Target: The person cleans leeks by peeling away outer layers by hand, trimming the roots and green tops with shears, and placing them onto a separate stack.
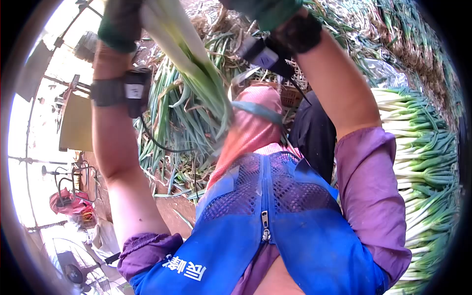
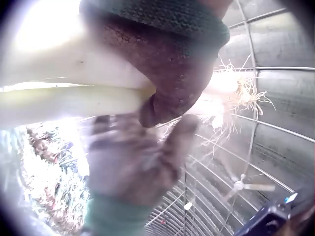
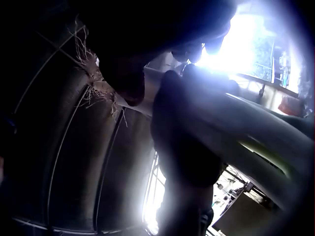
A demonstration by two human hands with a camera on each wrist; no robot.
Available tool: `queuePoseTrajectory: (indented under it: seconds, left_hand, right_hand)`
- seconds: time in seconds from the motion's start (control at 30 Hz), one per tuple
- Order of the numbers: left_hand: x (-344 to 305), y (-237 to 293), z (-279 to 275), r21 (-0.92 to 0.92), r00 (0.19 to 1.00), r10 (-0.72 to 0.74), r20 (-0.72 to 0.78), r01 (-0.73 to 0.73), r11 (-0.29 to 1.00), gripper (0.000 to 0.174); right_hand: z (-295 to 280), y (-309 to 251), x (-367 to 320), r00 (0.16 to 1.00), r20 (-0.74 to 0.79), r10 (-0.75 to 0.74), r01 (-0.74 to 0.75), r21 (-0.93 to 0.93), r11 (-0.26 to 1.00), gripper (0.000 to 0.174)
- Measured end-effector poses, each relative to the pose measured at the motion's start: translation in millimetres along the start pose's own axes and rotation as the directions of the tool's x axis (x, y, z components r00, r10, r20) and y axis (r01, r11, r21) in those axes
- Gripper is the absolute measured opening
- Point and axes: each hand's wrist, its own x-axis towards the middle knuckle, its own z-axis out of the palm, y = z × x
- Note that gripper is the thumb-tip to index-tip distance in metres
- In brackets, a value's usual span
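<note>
The leek stalks [image 1: 172, 29] look smooth and a little glossy, their roots [image 2: 248, 93] dry and wiry. Over the left grip [image 2: 165, 64] the glove [image 2: 187, 81] shows a matt, grainy coating, with a coarse knit cuff [image 2: 162, 19]. I see a matt cloth vest [image 1: 314, 241] with netted mesh panels [image 1: 236, 194], a shiny metal zip pull [image 1: 265, 223], softly creased cloth sleeves [image 1: 371, 179], and crinkled, glossy clear plastic [image 1: 386, 73] beyond.

There are one dark-gloved left hand [image 1: 120, 22], one dark-gloved right hand [image 1: 265, 12]; at least two thick, white-stemmed leeks [image 1: 178, 38] being held; two black wrist straps [image 1: 109, 92]; one blue mesh vest [image 1: 216, 246].
</note>
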Motion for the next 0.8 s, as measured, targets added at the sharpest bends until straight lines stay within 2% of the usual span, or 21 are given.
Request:
queuePoseTrajectory:
  seconds: [0.03,0.07,0.1,0.13,0.17,0.2,0.23,0.27,0.3,0.37,0.47,0.57,0.6,0.63,0.7,0.73,0.77,0.8]
  left_hand:
    - [2.4,17.0,2.5,0.157,0.993,0.087,-0.080,-0.073,0.985,0.029]
    - [4.7,34.1,5.1,0.320,0.972,0.172,-0.159,-0.114,0.941,0.025]
    - [12.5,38.9,-12.8,0.303,0.957,0.210,-0.201,-0.143,0.942,0.025]
    - [20.4,43.6,-30.7,0.289,0.939,0.246,-0.241,-0.173,0.942,0.026]
    - [28.1,48.2,-48.6,0.277,0.917,0.282,-0.281,-0.204,0.939,0.026]
    - [35.0,51.8,-57.8,0.386,0.861,0.364,-0.356,-0.219,0.896,0.027]
    - [39.0,56.7,-62.2,0.490,0.793,0.446,-0.415,-0.218,0.844,0.028]
    - [30.0,64.7,-56.7,0.401,0.843,0.428,-0.325,-0.288,0.870,0.028]
    - [21.0,72.6,-51.1,0.297,0.884,0.407,-0.231,-0.334,0.895,0.028]
    - [32.5,68.3,-57.5,0.272,0.841,0.433,-0.326,-0.355,0.894,0.028]
    - [52.7,52.6,-85.9,0.290,0.746,0.497,-0.443,-0.405,0.867,0.027]
    - [57.5,56.5,-87.3,0.229,0.733,0.383,-0.562,-0.307,0.924,0.026]
    - [64.5,56.3,-102.1,0.110,0.758,0.280,-0.589,-0.269,0.957,0.023]
    - [70.3,52.4,-107.9,0.114,0.741,0.252,-0.623,-0.232,0.966,0.022]
    - [72.3,47.0,-119.6,0.119,0.692,0.196,-0.695,-0.158,0.980,0.020]
    - [70.6,46.5,-108.8,0.122,0.671,0.212,-0.710,-0.179,0.976,0.019]
    - [67.4,51.9,-94.1,0.142,0.638,0.172,-0.750,-0.099,0.985,0.024]
    - [71.2,56.4,-79.6,0.160,0.550,0.121,-0.827,0.023,0.987,0.028]
  right_hand:
    - [2.4,5.3,-7.5,0.997,-0.022,0.080,-0.082,-0.060,0.995,0.063]
    - [14.4,33.4,-25.7,0.974,-0.209,-0.089,0.052,-0.176,0.983,0.057]
    - [23.2,22.4,-44.8,0.929,-0.349,-0.126,0.041,-0.241,0.970,0.052]
    - [16.3,46.5,-65.8,0.978,-0.148,-0.147,0.066,-0.451,0.890,0.019]
    - [27.2,38.8,-88.2,0.999,-0.035,0.008,-0.022,-0.427,0.904,0.019]
    - [37.5,46.9,-108.5,0.984,0.100,-0.145,0.174,-0.447,0.877,0.022]
    - [46.3,52.3,-121.3,0.946,0.246,-0.212,0.284,-0.313,0.906,0.012]
    - [62.6,68.2,-144.0,0.965,0.259,-0.047,0.158,-0.426,0.891,0.025]
    - [68.0,57.8,-149.3,0.922,0.287,0.259,-0.153,-0.342,0.927,0.040]
    - [77.6,67.5,-148.5,0.780,0.181,0.598,-0.476,-0.449,0.756,0.046]
    - [72.5,84.6,-140.1,0.666,0.201,0.718,-0.636,-0.349,0.688,0.050]
    - [45.2,50.5,-144.1,0.410,0.389,0.825,-0.657,-0.501,0.563,0.041]
    - [38.5,69.6,-163.8,0.493,0.432,0.756,-0.500,-0.571,0.652,0.037]
    - [33.8,97.8,-191.2,0.558,0.485,0.673,-0.321,-0.622,0.714,0.034]
    - [14.2,131.8,-232.8,0.683,0.485,0.547,0.070,-0.788,0.612,0.030]
    - [11.6,126.0,-232.2,0.741,0.472,0.477,0.115,-0.789,0.603,0.030]
    - [11.2,105.7,-220.4,0.793,0.456,0.403,0.158,-0.794,0.587,0.030]
    - [4.9,88.1,-202.1,0.853,0.395,0.342,0.077,-0.742,0.666,0.032]
